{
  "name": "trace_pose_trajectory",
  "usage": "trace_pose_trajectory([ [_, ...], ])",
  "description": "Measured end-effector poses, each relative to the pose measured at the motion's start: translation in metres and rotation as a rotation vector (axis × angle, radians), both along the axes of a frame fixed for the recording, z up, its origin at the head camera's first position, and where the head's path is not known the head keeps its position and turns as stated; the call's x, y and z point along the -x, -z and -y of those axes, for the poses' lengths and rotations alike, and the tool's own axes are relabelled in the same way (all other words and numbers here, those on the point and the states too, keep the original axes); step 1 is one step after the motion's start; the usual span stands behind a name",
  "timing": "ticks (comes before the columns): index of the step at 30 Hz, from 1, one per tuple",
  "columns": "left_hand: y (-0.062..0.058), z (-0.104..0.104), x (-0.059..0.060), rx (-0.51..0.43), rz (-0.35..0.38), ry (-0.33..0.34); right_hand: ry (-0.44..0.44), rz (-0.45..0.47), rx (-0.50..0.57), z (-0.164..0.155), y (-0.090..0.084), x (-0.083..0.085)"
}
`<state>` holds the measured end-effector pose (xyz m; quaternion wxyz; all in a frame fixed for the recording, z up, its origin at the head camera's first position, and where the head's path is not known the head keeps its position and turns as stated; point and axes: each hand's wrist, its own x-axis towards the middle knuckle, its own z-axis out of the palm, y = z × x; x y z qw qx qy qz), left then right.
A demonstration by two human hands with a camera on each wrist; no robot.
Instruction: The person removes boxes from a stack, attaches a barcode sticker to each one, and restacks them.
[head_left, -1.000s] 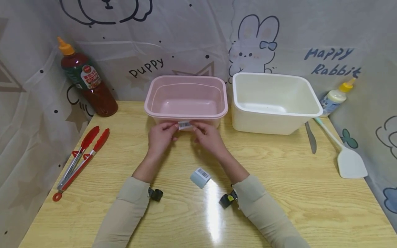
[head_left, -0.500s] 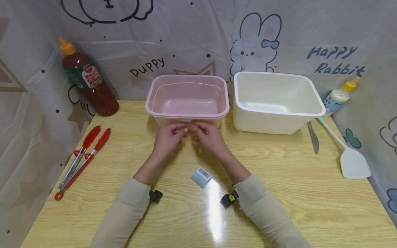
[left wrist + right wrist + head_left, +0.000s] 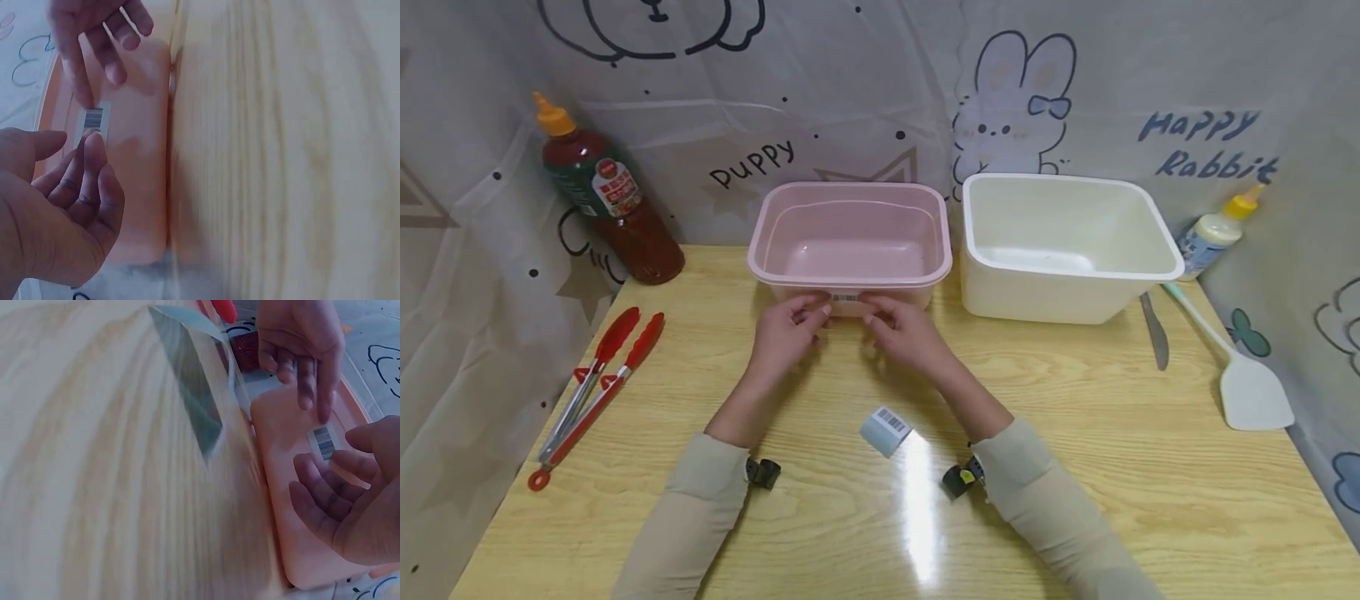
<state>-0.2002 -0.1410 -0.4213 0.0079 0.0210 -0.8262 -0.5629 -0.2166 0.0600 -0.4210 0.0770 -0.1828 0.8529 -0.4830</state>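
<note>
Left hand (image 3: 781, 335) has shifted a little leftward since the earlier frame.
It touches the left end of the barcode sticker (image 3: 846, 297), which lies on the front wall of the pink plastic bin (image 3: 850, 281); the right hand (image 3: 908, 335) touches the other end. Both have relaxed fingers and grasp nothing. It seems to me that a sticker corner could lift or crease, if one finger drags sideways while the pressing is uneven.

From the pink rectangular plastic tub (image 3: 850, 280), bare wood-grain surface (image 3: 1090, 408) leaves passage at four and eight o'clock; the cream rectangular plastic tub (image 3: 1041, 297) blocks three.
</note>
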Motion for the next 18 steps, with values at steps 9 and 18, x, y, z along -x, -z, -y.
trace_pose_trajectory([
  [9,-0.0022,-0.0006,0.0002,0.131,-0.008,0.099,-0.056,0.061,-0.009,0.0035,0.004,-0.0018],
  [18,-0.0023,-0.0009,0.0066,0.263,0.009,0.185,-0.093,0.093,-0.03,0.0009,0.0056,-0.0002],
])
